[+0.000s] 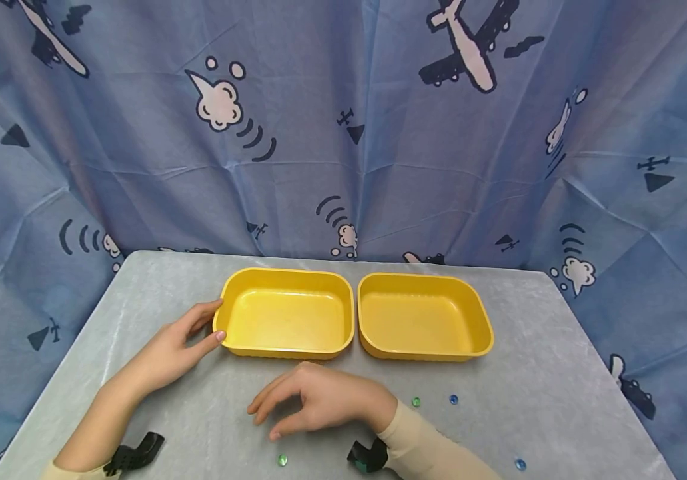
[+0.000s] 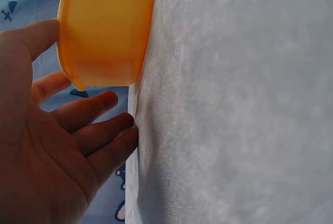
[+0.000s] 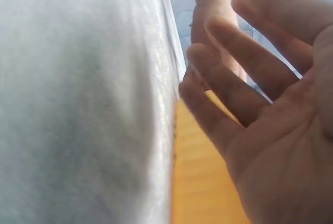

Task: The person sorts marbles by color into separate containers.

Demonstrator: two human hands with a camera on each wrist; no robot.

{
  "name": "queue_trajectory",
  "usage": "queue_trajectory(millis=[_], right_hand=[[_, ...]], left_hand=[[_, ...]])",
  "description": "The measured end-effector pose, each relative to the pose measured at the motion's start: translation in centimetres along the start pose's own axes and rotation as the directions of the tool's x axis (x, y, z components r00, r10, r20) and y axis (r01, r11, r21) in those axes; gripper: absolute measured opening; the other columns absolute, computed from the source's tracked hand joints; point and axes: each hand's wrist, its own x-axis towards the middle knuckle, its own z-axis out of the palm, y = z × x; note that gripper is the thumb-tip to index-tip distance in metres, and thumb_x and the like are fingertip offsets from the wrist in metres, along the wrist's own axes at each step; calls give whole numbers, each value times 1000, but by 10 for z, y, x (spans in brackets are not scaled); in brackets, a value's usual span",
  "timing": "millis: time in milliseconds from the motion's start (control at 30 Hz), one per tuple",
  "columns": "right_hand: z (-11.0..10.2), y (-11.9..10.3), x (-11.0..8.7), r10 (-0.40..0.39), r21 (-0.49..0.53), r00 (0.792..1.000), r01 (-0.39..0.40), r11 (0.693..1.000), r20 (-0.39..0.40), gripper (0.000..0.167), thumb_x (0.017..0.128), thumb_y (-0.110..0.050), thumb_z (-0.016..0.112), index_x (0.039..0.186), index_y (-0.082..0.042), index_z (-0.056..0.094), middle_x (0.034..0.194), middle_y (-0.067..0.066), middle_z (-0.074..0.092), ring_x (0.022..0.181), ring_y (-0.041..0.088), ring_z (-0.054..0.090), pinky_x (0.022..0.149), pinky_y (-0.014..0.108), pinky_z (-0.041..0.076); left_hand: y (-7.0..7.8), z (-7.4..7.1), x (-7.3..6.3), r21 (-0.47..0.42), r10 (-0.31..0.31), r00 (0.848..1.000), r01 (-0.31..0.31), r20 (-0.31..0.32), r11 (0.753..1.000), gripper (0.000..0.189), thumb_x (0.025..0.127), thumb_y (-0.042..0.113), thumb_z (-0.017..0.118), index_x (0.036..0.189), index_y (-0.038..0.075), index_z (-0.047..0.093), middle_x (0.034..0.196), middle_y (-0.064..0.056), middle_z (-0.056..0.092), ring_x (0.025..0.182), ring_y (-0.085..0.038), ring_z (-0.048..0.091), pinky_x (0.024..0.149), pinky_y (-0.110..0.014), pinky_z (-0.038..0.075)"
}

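At the left end of a yellow rectangular tub (image 1: 289, 320), my left hand (image 1: 166, 350) rests its thumb and index finger on the rim. In the left wrist view the thumb touches the edge of the same tub (image 2: 106, 31), while the remaining fingers of the left hand (image 2: 52, 146) spread out below it. My right hand (image 1: 334, 400) hovers in front of that tub, palm down and fingers loosely bent, holding nothing. A green glass bead (image 1: 282, 460) lies on the table just before the right hand.
A second yellow tub (image 1: 424, 317) stands close on the right of the first. Another green bead (image 1: 416, 402) and two blue beads, one nearer the tubs (image 1: 454, 399) and one farther front (image 1: 520, 465), lie on the grey-covered table (image 1: 559, 360). A blue patterned curtain (image 1: 403, 153) hangs behind.
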Motion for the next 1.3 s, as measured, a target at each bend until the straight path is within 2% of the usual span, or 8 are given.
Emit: queue_trajectory(millis=[133, 400, 633, 967, 1300], right_hand=[[4, 5, 1, 42, 11, 997, -43, 999, 59, 28, 101, -17, 82, 126, -7, 79, 145, 2, 71, 138, -5, 56, 114, 20, 45], [13, 13, 2, 84, -12, 988, -83, 997, 133, 33, 99, -23, 84, 130, -12, 79, 158, -4, 60, 155, 6, 39, 124, 23, 33], [16, 16, 2, 105, -51, 981, -98, 994, 165, 27, 97, -23, 85, 122, -13, 82, 158, -7, 59, 156, 4, 37, 125, 22, 30], [18, 13, 4, 134, -136, 969, -107, 985, 207, 26, 98, -26, 84, 123, -18, 84, 160, -11, 56, 158, 1, 32, 128, 23, 24], [18, 11, 3, 181, -131, 946, -150, 980, 269, 19, 94, -24, 87, 112, -19, 88, 167, -13, 47, 162, 4, 23, 131, 27, 18]], left_hand=[[-1, 0, 0, 3, 5, 1000, -5, 1, 1000, 61, 111, 38, 68, 164, 16, 48, 157, -15, 61, 143, -36, 59, 115, -63, 43], [-3, 1, 0, 2, 0, 1000, 0, 5, 1000, 61, 111, 39, 68, 165, 18, 47, 157, -15, 60, 144, -36, 59, 115, -63, 44], [-2, 1, 0, -8, -4, 1000, 4, 6, 1000, 61, 111, 39, 68, 164, 17, 47, 157, -16, 60, 144, -37, 58, 116, -63, 43], [-3, 1, 0, 0, -1, 1000, 1, -1, 1000, 61, 111, 38, 69, 164, 17, 47, 157, -16, 60, 144, -36, 58, 115, -63, 43], [-3, 2, 0, -6, -3, 1000, 3, 1, 1000, 62, 111, 39, 68, 165, 16, 47, 158, -16, 59, 145, -36, 58, 116, -63, 42]])
